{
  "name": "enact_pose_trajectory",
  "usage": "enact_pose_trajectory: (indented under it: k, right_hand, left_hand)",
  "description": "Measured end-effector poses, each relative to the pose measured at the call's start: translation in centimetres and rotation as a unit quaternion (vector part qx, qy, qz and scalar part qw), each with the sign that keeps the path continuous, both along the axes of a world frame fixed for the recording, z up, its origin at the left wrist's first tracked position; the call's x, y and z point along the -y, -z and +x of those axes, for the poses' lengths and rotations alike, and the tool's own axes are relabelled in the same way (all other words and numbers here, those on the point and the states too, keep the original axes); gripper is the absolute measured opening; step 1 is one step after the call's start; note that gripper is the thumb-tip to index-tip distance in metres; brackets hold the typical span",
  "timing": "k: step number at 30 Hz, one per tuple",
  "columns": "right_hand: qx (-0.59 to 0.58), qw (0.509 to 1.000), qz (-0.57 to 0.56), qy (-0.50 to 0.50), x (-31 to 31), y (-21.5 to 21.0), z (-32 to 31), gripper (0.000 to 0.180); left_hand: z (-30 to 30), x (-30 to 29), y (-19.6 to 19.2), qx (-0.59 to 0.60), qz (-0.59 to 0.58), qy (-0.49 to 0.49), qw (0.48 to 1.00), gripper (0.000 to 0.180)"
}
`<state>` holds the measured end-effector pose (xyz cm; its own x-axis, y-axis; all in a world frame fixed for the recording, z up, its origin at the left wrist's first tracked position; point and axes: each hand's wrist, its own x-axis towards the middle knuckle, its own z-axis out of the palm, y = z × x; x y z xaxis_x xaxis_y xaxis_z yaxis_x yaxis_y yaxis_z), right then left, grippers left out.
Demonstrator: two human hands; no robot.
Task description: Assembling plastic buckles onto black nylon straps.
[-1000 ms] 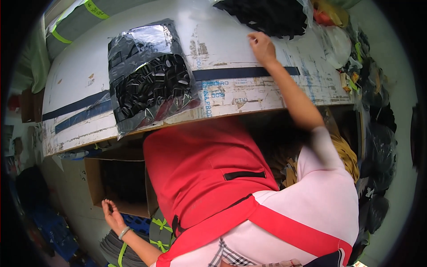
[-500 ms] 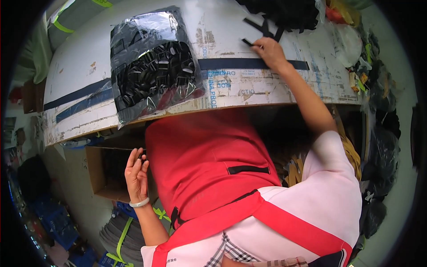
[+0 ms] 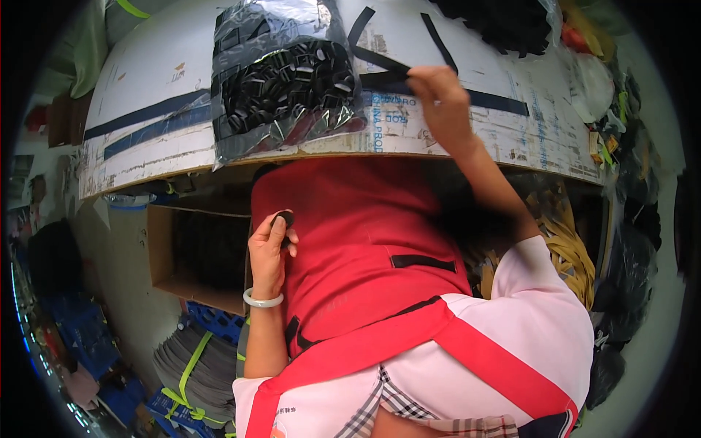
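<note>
My right hand (image 3: 447, 109), above the white worktable (image 3: 150, 62), is closed on a black webbing strap (image 3: 381, 61). The strap runs from my fingers to the left and bends back toward the far side. Another black length (image 3: 438, 42) lies just beyond that hand; whether it is the same strap I cannot tell. In front of my red apron, my left hand (image 3: 269, 255) pinches a small dark piece (image 3: 283, 217), perhaps a buckle, partly hidden by the fingers. A clear plastic bag (image 3: 292, 91) full of black plastic buckles lies on the table, left of my right hand.
At the far right of the table sits a heap of black straps (image 3: 511, 23). Dark blue strips (image 3: 498, 101) run along the tabletop. Below its front edge stand an open cardboard box (image 3: 175, 285) and tan strips (image 3: 561, 233). Bundled grey sheets (image 3: 186, 365) are at lower left.
My right hand has drawn the black strap from the heap toward me. My left hand has moved right, in front of the apron, and the dark piece in it shows more.
</note>
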<state>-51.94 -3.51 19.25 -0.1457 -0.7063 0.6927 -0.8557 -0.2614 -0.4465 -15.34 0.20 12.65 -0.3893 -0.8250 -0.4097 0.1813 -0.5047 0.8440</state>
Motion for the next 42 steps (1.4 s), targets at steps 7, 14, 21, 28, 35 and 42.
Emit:
enact_pose_trajectory:
  k: [7,14,21,28,35,42]
  right_hand:
    - [0.291,0.956,0.0,-0.041,-4.4,-8.6,4.5,0.014]
    - [0.288,0.805,0.394,-0.338,-7.0,-2.8,11.6,0.014]
    - [0.549,0.606,0.521,-0.246,-7.4,-0.5,13.9,0.02]
    - [0.684,0.523,0.447,-0.243,-8.0,0.1,15.7,0.018]
    - [0.637,0.58,0.456,-0.223,-7.4,0.1,16.3,0.041]
    - [0.632,0.606,0.43,-0.219,-7.4,0.2,16.7,0.041]
  left_hand:
    - [-1.9,-0.4,-2.9,0.062,-0.031,-0.039,0.997,0.016]
    - [-4.3,-0.6,-4.0,0.016,-0.077,-0.033,0.996,0.013]
    - [-4.2,-1.7,-3.0,-0.011,-0.104,-0.033,0.994,0.014]
    - [-4.3,-2.2,-2.7,0.112,-0.252,-0.061,0.959,0.012]
    - [-3.6,-1.6,-2.4,0.222,-0.459,-0.076,0.857,0.018]
    - [-3.4,-1.7,-2.2,0.261,-0.451,-0.055,0.852,0.021]
